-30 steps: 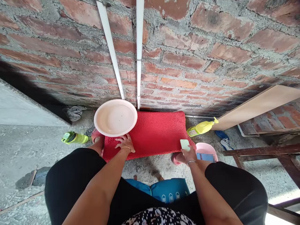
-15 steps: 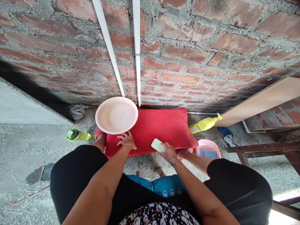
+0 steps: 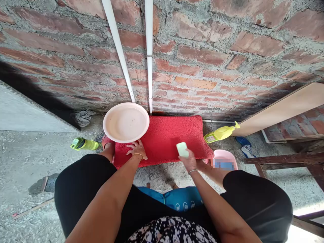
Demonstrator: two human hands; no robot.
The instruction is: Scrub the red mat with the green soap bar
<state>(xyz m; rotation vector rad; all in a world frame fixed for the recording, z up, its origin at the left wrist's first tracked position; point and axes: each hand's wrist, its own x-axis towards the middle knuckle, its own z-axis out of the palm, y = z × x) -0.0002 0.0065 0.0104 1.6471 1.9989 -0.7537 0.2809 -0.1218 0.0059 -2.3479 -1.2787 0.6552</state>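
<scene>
Red mat (image 3: 167,135), basin (image 3: 108,123) hiding its ten-o'clock corner; left hand (image 3: 137,150) spread, right hand (image 3: 189,162) gripping block (image 3: 182,149); wall (image 3: 193,65) at twelve.

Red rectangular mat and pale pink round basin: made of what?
Red rectangular mat: probably textile, matte; nubbly surface suggests it, fibre unclear. Pale pink round basin: likely plastic, smooth; even colour and rounded rim point that way.

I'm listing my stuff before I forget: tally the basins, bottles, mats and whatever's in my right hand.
Basins: 2 (large basin, small basin)
Bottles: 2 (green bottle, yellow bottle)
Mats: 1 (red mat)
In right hand: 1 (pale green bar)
Total: 6
</scene>
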